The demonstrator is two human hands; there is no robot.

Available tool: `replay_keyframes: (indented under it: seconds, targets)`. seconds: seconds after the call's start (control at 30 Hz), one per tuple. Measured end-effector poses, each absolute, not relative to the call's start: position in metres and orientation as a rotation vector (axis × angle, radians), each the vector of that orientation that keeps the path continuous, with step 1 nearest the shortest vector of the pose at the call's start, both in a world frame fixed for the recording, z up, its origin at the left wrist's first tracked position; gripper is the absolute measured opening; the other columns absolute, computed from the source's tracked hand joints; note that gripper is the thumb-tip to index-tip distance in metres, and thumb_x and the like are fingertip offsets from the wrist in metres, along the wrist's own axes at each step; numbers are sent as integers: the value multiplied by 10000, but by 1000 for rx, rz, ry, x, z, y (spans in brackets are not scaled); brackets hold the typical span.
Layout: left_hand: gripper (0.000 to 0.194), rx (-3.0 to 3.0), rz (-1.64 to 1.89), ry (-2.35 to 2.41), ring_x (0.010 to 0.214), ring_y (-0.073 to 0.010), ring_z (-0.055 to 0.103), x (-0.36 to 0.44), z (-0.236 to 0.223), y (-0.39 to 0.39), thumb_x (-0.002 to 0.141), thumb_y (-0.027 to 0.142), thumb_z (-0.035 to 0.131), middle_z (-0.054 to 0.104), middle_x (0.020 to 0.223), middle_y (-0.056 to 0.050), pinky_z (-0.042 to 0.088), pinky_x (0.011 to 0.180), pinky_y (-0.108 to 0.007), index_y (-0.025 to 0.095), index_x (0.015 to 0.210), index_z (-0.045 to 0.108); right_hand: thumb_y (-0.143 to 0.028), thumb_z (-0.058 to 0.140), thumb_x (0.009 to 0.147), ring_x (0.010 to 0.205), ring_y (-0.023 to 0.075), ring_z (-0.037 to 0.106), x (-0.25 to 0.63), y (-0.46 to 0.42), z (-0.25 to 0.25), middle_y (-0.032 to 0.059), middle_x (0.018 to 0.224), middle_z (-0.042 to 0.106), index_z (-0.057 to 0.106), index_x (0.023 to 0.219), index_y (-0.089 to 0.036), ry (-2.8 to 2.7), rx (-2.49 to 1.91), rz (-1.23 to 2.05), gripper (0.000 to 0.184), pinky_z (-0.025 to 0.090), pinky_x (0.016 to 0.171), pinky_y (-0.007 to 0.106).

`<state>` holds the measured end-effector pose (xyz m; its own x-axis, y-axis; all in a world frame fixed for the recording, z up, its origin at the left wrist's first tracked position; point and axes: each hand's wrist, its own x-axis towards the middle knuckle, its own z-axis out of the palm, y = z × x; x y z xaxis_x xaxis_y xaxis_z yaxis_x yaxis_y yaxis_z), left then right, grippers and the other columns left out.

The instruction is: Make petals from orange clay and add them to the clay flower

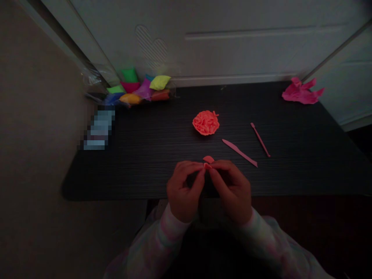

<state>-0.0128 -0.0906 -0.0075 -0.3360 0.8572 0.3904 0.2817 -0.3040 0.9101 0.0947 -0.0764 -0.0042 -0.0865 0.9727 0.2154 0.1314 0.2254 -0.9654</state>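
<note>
My left hand [183, 190] and my right hand [231, 190] meet over the near edge of the dark table [145, 155], fingertips pinched together on a small piece of orange clay [207, 166]. A second small orange clay bit [208, 158] lies on the table just beyond my fingertips. Farther back sits a ruffled orange clay flower [206, 122]. To the right lie a pink plastic clay knife [240, 152] and a thin pink stick tool [260, 139].
Several coloured clay packets [139, 90] are heaped at the table's back left by a clear bag. A crumpled pink wrapper [302, 92] lies at the back right. A blurred-out object [99, 130] sits at the left edge. A white door stands behind.
</note>
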Motion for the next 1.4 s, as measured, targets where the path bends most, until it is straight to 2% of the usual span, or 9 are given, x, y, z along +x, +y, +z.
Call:
replay_keyframes:
  seconds: [0.27,0.63,0.87,1.23,1.4]
  targets:
    - [202,1564,1667,1483,784,-140,580,-15,-6,-90,705,56,585,656,814,-8,483,716,-309,208,830,632,-151,509,783,873,172,570,96,-75,-2,15,839,614,582,869,-250,-1540,-1105,955,150,452,796,359]
    - [213,1553,1671,1438,788,-148,572,-15,-7,-91,696,46,582,656,807,-10,474,745,-332,209,826,626,-163,502,784,849,178,567,98,-74,-2,20,827,607,576,866,-244,-1614,-1107,923,137,453,773,362]
    - [225,1347,1605,1471,796,-136,583,-14,-8,-94,735,96,564,622,846,-23,488,729,-282,210,926,600,-162,511,783,859,166,562,98,-73,-1,13,835,602,580,857,-238,-1577,-1116,992,126,439,794,344]
    - [233,952,1573,1200,680,-91,641,-19,-5,-86,700,87,596,679,731,29,517,680,-207,213,895,605,-193,530,785,920,168,569,102,-69,-3,3,830,626,605,845,-240,-1436,-1105,1207,107,424,841,335]
    - [223,758,1505,1104,640,-99,643,-22,-3,-84,660,95,636,683,691,26,519,641,-205,196,858,618,-209,567,762,774,133,583,102,-69,-1,-14,796,635,620,818,-241,-1471,-1142,1282,83,406,860,331]
